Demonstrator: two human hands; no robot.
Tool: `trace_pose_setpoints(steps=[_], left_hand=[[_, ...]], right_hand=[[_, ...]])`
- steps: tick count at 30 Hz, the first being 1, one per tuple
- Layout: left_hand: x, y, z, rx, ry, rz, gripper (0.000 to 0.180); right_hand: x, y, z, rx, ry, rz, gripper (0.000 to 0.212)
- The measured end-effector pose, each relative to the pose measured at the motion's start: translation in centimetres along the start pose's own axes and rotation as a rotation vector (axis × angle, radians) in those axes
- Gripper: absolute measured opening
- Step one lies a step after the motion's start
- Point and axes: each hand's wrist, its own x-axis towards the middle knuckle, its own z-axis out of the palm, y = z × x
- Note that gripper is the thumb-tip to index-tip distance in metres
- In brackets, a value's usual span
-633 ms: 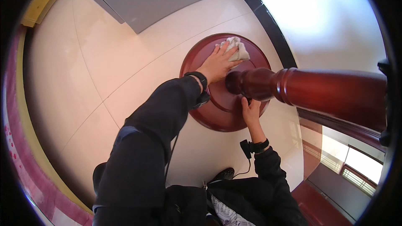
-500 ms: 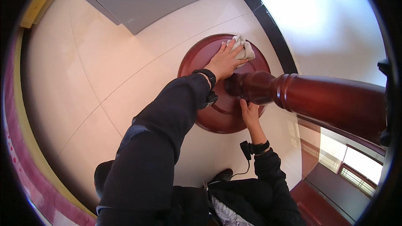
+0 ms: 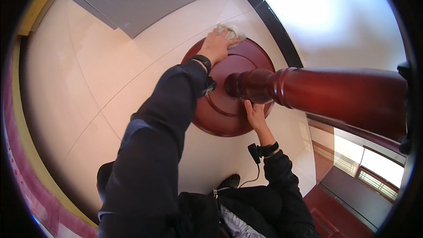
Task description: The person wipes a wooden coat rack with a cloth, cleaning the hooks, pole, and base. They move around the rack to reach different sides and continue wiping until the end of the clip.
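My left hand (image 3: pixel 216 46) presses a crumpled pale cloth (image 3: pixel 232 34) against the far rim of a round, dark red wooden base (image 3: pixel 216 121). From the base's middle rises a turned, glossy red-brown post (image 3: pixel 326 90), which leans toward the right of the view. Low on that post, on its near side, my right hand (image 3: pixel 256 115) grips it; the thumb shows, while some fingertips are hidden behind the wood. Both wrists wear black straps, and a cable runs from the right one.
Pale floor tiles (image 3: pixel 110 75) surround the base. A grey cabinet-like panel (image 3: pixel 145 0) stands at the far left. Close beyond the base run a black skirting (image 3: pixel 271 24) and a white wall (image 3: pixel 335 22). A pink and yellow edge (image 3: pixel 48 189) curves along the left. My shoe (image 3: pixel 230 181) is near the base.
My left hand has slid the cloth left and outward to the base's far rim. My right hand stays at the post. The whole view has shifted slightly.
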Motion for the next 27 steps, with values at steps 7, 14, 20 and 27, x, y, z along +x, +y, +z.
trace_pose_setpoints(steps=[7,14,20,27], left_hand=[[-6.0,-2.0,-0.8,0.087,0.028,-0.083,0.063],[-15.4,-2.2,-0.3,0.198,-0.032,-0.153,0.075],[-20.5,1.9,2.1,0.271,-0.202,-0.248,0.074],[-22.4,10.2,5.2,0.397,-0.412,-0.270,0.055]], right_hand=[[0.1,1.2,1.0,-0.001,0.181,-0.023,0.043],[0.8,0.1,0.6,0.167,0.221,0.074,0.030],[0.9,-0.9,-0.3,0.310,0.224,0.125,0.039],[-0.7,-1.6,-2.8,0.124,0.217,-0.093,0.044]])
